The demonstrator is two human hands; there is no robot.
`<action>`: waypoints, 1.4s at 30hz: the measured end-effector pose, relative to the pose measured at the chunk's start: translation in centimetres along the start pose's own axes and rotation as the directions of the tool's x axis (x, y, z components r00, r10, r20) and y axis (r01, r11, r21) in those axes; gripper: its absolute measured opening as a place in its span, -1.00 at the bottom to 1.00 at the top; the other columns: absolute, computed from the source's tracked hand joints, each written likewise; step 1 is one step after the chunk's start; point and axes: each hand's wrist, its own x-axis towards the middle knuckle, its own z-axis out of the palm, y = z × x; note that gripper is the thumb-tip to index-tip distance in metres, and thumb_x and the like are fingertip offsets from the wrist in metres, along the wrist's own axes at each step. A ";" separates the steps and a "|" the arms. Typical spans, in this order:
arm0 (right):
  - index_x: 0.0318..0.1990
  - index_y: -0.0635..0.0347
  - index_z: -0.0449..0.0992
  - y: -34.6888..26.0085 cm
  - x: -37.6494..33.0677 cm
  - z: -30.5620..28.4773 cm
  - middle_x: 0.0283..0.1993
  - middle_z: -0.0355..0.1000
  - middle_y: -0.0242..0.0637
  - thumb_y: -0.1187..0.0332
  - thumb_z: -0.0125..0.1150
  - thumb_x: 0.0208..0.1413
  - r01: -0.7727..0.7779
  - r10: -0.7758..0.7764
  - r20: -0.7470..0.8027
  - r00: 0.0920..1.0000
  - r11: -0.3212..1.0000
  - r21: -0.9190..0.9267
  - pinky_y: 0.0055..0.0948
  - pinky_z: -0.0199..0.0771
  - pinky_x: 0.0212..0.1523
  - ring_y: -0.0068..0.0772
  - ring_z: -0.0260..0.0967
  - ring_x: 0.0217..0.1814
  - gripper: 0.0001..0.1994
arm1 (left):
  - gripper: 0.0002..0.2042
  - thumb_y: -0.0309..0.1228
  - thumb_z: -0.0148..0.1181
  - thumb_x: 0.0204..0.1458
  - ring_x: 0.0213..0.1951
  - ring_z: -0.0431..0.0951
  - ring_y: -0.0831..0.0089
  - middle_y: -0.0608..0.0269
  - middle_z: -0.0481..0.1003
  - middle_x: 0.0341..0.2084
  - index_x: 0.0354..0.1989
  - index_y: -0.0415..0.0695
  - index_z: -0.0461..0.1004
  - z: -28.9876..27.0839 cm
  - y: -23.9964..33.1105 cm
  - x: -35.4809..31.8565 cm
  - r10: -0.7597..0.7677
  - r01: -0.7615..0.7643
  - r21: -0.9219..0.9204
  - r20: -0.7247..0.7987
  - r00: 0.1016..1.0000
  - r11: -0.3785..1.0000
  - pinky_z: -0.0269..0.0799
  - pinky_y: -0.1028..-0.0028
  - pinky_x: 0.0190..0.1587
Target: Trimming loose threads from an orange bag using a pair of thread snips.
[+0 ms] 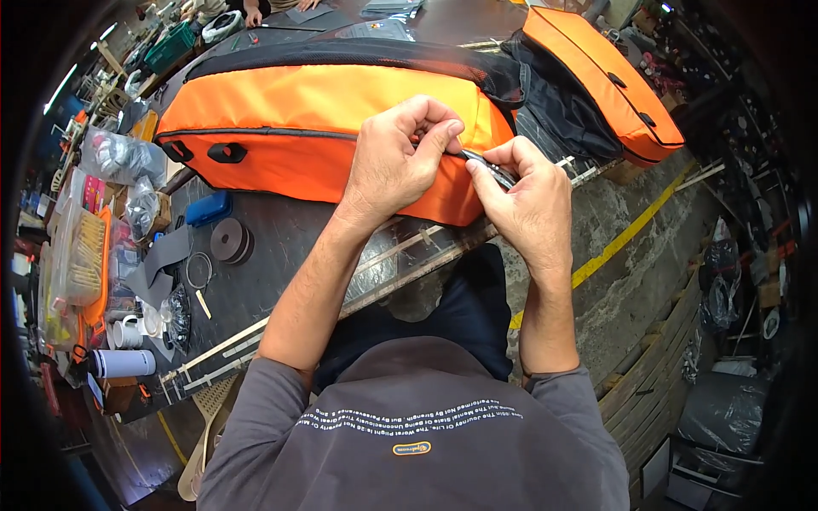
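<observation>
A large orange bag [290,111] with black trim lies on its side across the dark worktable [290,247]. My left hand [400,157] pinches the bag's near right end, fingers closed on the black zip edge. Right beside it, my right hand [524,200] grips the black zip strip [492,169] where it runs off the bag's corner. The two hands almost touch. What sits between the fingertips is hidden.
A second orange and black bag [601,77] lies at the back right. On the table's left are a roll of black tape [230,240], a blue case [207,207], a wire ring [198,270], plastic packets [119,157], a white cup [128,332]. Another person's hands [253,14] work far back. Concrete floor with a yellow line [626,234] lies right.
</observation>
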 end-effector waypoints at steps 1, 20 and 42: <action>-0.27 0.17 0.67 0.1 0.1 -0.1 -0.40 0.69 -0.19 0.23 0.59 0.16 0.014 -0.014 0.002 1.000 1.000 0.001 -0.13 0.65 -0.28 -0.11 0.68 -0.41 -0.77 | -0.91 -0.51 0.31 0.37 -0.28 0.76 0.57 0.21 0.73 -0.41 -0.16 -0.29 0.65 0.0 0.0 0.0 0.000 0.000 -0.001 0.000 1.000 1.000 0.66 0.50 -0.22; 0.02 0.23 0.53 4.9 0.8 2.5 -0.37 0.45 -0.61 0.48 0.64 0.20 0.066 -0.009 -0.135 0.991 0.902 0.427 -0.68 0.31 -0.32 -0.83 0.28 -0.36 -0.64 | -0.73 -0.23 0.59 0.14 -0.52 0.64 0.25 0.18 0.61 -0.51 -0.31 -0.12 0.62 -1.7 -7.3 -6.8 0.161 0.047 0.678 -0.240 0.957 0.734 0.55 0.30 -0.41; -0.08 0.21 0.67 10.4 6.2 4.0 -0.32 0.43 -0.73 0.27 0.63 0.30 0.004 0.058 -0.133 0.989 0.905 0.426 -0.72 0.19 -0.34 -0.87 0.19 -0.36 -0.74 | -0.82 -0.49 0.46 0.28 -0.43 0.63 0.68 0.28 0.70 -0.37 -0.07 -0.35 0.68 -7.4 -9.6 -1.4 -0.156 0.051 -0.176 -0.658 0.737 0.983 0.56 0.60 -0.33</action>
